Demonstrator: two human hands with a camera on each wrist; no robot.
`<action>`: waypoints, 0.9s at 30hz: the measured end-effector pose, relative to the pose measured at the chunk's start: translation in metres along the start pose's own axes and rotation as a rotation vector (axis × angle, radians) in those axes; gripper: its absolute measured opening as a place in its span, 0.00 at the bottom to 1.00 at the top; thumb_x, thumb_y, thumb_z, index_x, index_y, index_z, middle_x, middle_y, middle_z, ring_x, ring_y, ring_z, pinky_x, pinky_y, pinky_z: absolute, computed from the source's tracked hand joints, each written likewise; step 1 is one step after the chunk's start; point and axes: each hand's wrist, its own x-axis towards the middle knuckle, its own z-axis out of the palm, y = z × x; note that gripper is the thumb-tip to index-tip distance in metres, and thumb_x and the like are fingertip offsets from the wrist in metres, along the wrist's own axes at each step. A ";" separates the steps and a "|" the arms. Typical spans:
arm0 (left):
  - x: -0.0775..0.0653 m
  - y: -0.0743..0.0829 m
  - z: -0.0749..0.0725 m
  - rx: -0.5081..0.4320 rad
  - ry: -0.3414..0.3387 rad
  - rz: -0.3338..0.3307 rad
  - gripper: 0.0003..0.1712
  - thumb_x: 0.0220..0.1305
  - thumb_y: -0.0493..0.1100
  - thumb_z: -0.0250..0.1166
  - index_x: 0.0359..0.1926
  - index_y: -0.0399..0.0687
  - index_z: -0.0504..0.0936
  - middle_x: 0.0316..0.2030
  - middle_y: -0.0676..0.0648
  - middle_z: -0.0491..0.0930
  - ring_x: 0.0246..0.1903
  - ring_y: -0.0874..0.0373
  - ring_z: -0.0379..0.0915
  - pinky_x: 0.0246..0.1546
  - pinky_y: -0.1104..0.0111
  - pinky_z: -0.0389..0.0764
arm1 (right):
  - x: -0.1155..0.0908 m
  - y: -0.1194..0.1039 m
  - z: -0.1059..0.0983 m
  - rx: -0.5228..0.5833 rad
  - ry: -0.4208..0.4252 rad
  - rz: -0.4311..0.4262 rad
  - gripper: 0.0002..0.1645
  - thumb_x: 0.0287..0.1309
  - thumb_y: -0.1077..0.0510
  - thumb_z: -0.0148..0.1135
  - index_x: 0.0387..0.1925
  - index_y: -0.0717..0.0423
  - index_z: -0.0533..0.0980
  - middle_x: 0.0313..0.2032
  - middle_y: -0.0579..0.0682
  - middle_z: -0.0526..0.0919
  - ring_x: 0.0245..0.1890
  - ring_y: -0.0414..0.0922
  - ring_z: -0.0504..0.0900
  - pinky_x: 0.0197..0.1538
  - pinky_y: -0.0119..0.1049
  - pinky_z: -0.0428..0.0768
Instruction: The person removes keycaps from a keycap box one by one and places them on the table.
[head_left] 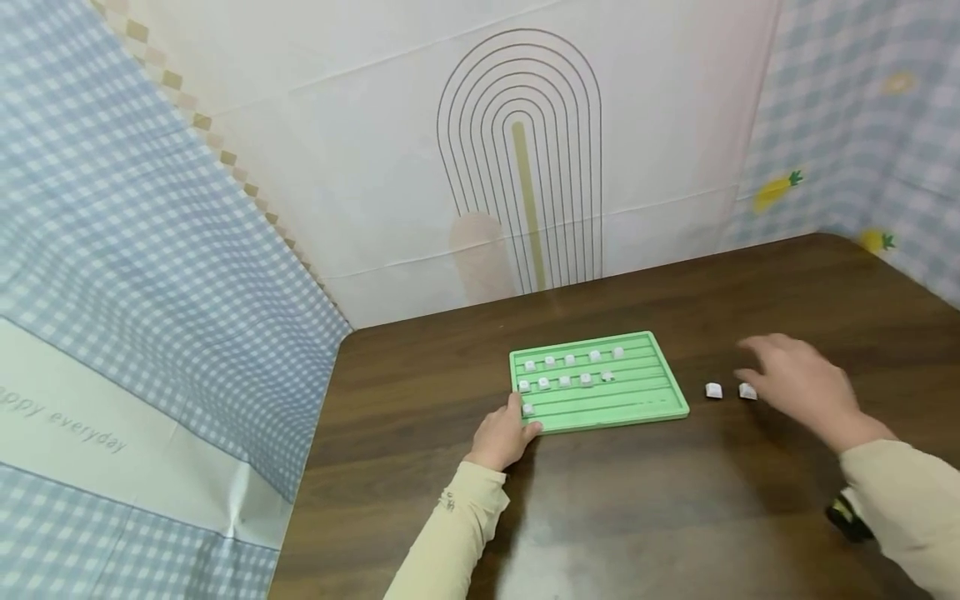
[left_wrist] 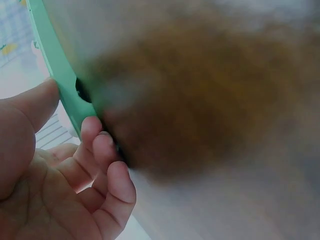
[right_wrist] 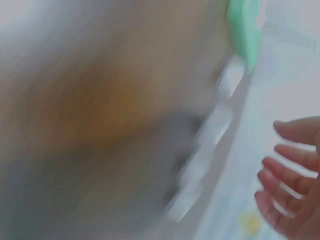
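A shallow green tray [head_left: 600, 406] with raised ridges lies on the table, holding small white keycaps [head_left: 586, 380] in rows toward its left side. My left hand [head_left: 500, 435] grips the tray's near left corner; in the left wrist view, its thumb and fingers [left_wrist: 119, 185] are on either side of the green edge. To the right of the tray, my right hand [head_left: 806, 387] hovers with fingers spread and nothing in them. Close by its fingertips are a loose keycap [head_left: 747, 391] and another keycap [head_left: 713, 390]. The right wrist view shows several blurred white keycaps [right_wrist: 215, 125] lined up.
The dark brown wooden table [head_left: 405, 417] reaches back to a pale patterned cloth [head_left: 360, 167]. A blue checked cloth [head_left: 187, 250] hangs along the left. A small black and yellow-green object [head_left: 847, 518] sits partly behind the right sleeve [head_left: 900, 492].
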 end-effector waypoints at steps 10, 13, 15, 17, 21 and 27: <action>0.002 -0.005 0.003 -0.028 -0.014 -0.020 0.31 0.63 0.54 0.56 0.59 0.38 0.63 0.34 0.39 0.82 0.26 0.48 0.77 0.25 0.58 0.77 | 0.053 -0.175 0.075 0.077 -0.020 -0.387 0.13 0.50 0.57 0.65 0.39 0.55 0.80 0.39 0.53 0.84 0.37 0.49 0.80 0.32 0.43 0.81; 0.002 -0.005 0.003 -0.017 0.013 0.010 0.28 0.63 0.53 0.56 0.55 0.37 0.65 0.26 0.40 0.80 0.19 0.51 0.73 0.19 0.62 0.73 | 0.059 -0.194 0.089 0.080 -0.050 -0.399 0.11 0.51 0.57 0.63 0.39 0.55 0.80 0.36 0.52 0.83 0.34 0.47 0.80 0.27 0.40 0.80; 0.001 -0.004 0.006 -0.013 0.026 0.029 0.27 0.63 0.53 0.57 0.53 0.38 0.65 0.21 0.42 0.77 0.15 0.53 0.69 0.15 0.64 0.69 | 0.060 -0.199 0.097 0.071 -0.054 -0.401 0.11 0.52 0.56 0.63 0.38 0.54 0.80 0.35 0.51 0.83 0.32 0.47 0.80 0.24 0.39 0.78; 0.000 -0.003 0.006 -0.003 0.039 0.047 0.26 0.63 0.52 0.57 0.53 0.38 0.65 0.19 0.42 0.77 0.13 0.54 0.68 0.14 0.66 0.67 | 0.061 -0.201 0.103 0.063 -0.046 -0.409 0.10 0.52 0.56 0.62 0.37 0.53 0.80 0.34 0.50 0.83 0.31 0.47 0.79 0.23 0.39 0.77; 0.001 -0.002 0.007 0.009 0.052 0.062 0.24 0.63 0.50 0.58 0.52 0.38 0.66 0.19 0.42 0.77 0.14 0.54 0.68 0.15 0.66 0.66 | 0.063 -0.204 0.110 0.024 0.011 -0.436 0.06 0.51 0.58 0.62 0.33 0.54 0.80 0.30 0.50 0.82 0.29 0.47 0.78 0.22 0.39 0.76; 0.003 -0.004 0.005 0.018 0.039 0.042 0.25 0.62 0.52 0.58 0.51 0.38 0.65 0.23 0.41 0.79 0.18 0.50 0.74 0.16 0.63 0.71 | 0.068 -0.205 0.105 -0.015 0.054 -0.485 0.04 0.50 0.60 0.63 0.30 0.55 0.80 0.28 0.50 0.82 0.27 0.46 0.78 0.22 0.39 0.78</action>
